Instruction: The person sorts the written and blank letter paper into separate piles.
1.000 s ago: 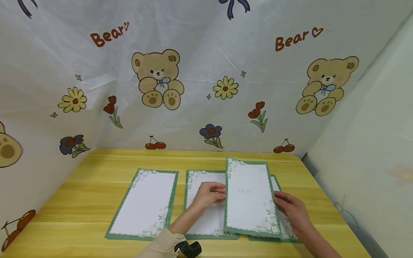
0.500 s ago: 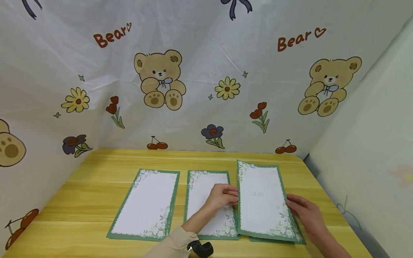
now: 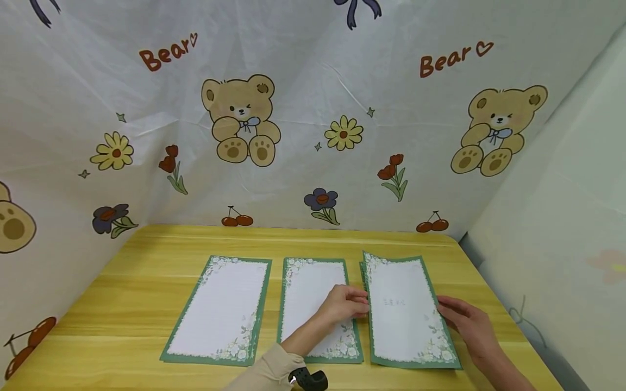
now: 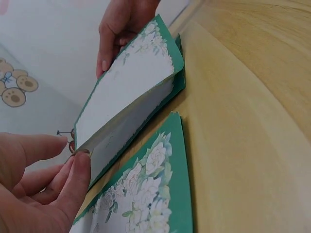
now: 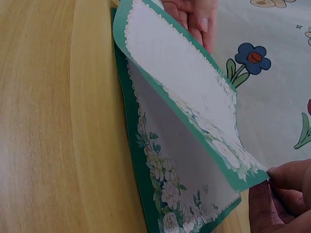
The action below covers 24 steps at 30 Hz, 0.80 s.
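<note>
A letter-paper sheet (image 3: 406, 331) with a green border, white flowers and faint handwriting is held between both hands at the table's right. My left hand (image 3: 342, 305) pinches its left edge. On the opposite side, my right hand (image 3: 468, 325) grips the right edge between thumb and fingers. The sheet bows and lies tilted over another matching sheet (image 5: 170, 194), with a gap between them at one end in both wrist views. From the head camera, this lower sheet is mostly covered. Under the left forearm, the middle sheet (image 3: 313, 293) lies flat.
A third pile of the same paper (image 3: 220, 309) lies at the left of the yellow wood-grain table (image 3: 122, 304). A white cloth (image 3: 293, 81) printed with bears and flowers hangs behind. The left wrist carries a black strap device (image 3: 308, 379).
Both hands have carried the sheet rightward and lowered it from partly over the middle sheet to over the right one. The middle sheet shows more now.
</note>
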Motion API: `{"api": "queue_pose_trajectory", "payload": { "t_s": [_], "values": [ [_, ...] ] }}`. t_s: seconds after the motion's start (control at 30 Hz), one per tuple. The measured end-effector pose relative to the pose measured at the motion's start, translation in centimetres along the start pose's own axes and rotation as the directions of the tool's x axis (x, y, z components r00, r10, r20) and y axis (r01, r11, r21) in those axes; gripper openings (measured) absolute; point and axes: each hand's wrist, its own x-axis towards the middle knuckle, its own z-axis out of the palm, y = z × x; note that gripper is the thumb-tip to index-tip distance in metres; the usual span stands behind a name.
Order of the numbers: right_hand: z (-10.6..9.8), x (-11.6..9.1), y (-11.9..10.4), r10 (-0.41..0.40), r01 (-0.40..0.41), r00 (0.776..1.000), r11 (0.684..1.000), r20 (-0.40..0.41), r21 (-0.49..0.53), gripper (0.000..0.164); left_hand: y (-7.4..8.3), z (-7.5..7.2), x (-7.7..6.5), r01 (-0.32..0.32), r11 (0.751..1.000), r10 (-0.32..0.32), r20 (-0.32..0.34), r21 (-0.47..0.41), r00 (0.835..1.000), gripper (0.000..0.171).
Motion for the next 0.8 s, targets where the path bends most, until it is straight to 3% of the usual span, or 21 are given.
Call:
{"api": "queue_pose_trajectory", "payload": {
  "t_s": [0.2, 0.6, 0.73, 0.8],
  "values": [
    [-0.8, 0.3, 0.1, -0.001, 0.001, 1.000, 1.000, -0.006, 0.017, 0.052, -0.1, 0.2, -0.1, 0.016, 1.000, -0.016, 0.021, -0.007, 1.000, 0.044],
    [-1.3, 0.5, 0.5, 0.018, -0.017, 1.000, 1.000, 0.010, -0.025, 0.056, -0.1, 0.4, -0.1, 0.082, 0.993, -0.093, 0.120, 0.090, 0.988, 0.059],
    [-1.3, 0.6, 0.6, 0.026, -0.025, 1.000, 0.998, 0.010, -0.051, 0.059, 0.0, 0.6, -0.1, 0.076, 0.992, -0.092, 0.161, 0.104, 0.983, 0.030],
    [-1.4, 0.7, 0.7, 0.029, -0.029, 1.000, 0.998, 0.010, -0.063, 0.060, 0.1, 0.6, -0.2, 0.062, 0.991, -0.082, 0.171, 0.121, 0.982, 0.026]
  ]
}}
